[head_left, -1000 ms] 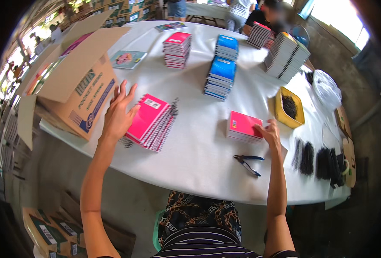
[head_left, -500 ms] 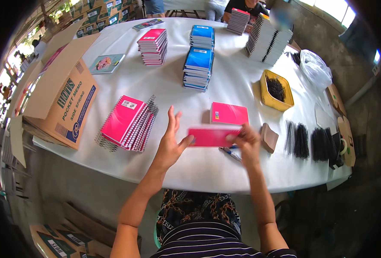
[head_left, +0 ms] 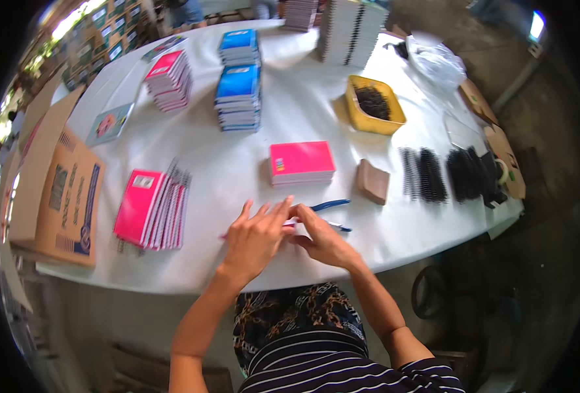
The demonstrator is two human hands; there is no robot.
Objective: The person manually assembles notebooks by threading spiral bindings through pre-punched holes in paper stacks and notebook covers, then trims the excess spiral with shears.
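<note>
My left hand [head_left: 257,234] lies with its fingers spread over a thin pink notebook [head_left: 289,224] at the front edge of the white table [head_left: 237,164]. My right hand [head_left: 321,239] pinches the same notebook from the right. The hands cover most of it, so only pink slivers show. Blue-handled pliers [head_left: 330,205] lie just beyond my right fingers. A short stack of pink notebooks [head_left: 302,162] sits farther back. A fanned pile of pink spiral-bound notebooks [head_left: 152,209] lies to the left.
A brown pad [head_left: 373,181] and rows of black spiral coils [head_left: 424,173] lie to the right. A yellow tray [head_left: 354,98] of black pieces stands behind them. Blue notebook stacks [head_left: 239,98] and a pink stack [head_left: 170,78] stand farther back. A cardboard box [head_left: 61,196] sits at the left edge.
My hands left the spiral pile and the pink stack, met on one pink notebook, and brought it down to the table's front edge.
</note>
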